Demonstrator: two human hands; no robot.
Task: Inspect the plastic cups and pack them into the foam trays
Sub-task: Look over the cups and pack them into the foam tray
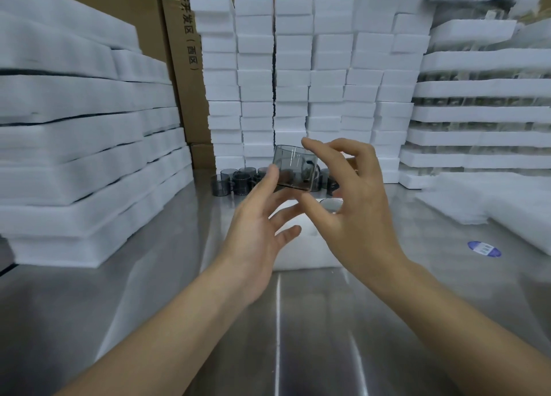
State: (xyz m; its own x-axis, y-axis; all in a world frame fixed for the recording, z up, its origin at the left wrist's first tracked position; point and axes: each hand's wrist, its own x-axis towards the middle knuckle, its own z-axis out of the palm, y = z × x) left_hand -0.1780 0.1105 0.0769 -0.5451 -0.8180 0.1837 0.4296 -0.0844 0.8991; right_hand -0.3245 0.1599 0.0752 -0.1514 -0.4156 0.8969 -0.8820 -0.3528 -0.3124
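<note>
Head view: smoky clear cup (293, 169) is up in the air between both hands, above the far end of the white foam tray (298, 246) on the steel table (298, 321). It sits roughly upright, slightly tipped, handle side toward the right hand (351, 193). That hand does the gripping, with forefinger on the upper edge, thumb under the base and other fingers loosely curled clear. Left hand (256, 225) is spread wide with fingers straight, only the thumb resting on the cup's left wall (support, not a grip). A seated cup (331, 205) already fills one tray pocket, below right. Likely mid-inspection; packing means going down. Unpacked cups (238, 179) wait behind.
</note>
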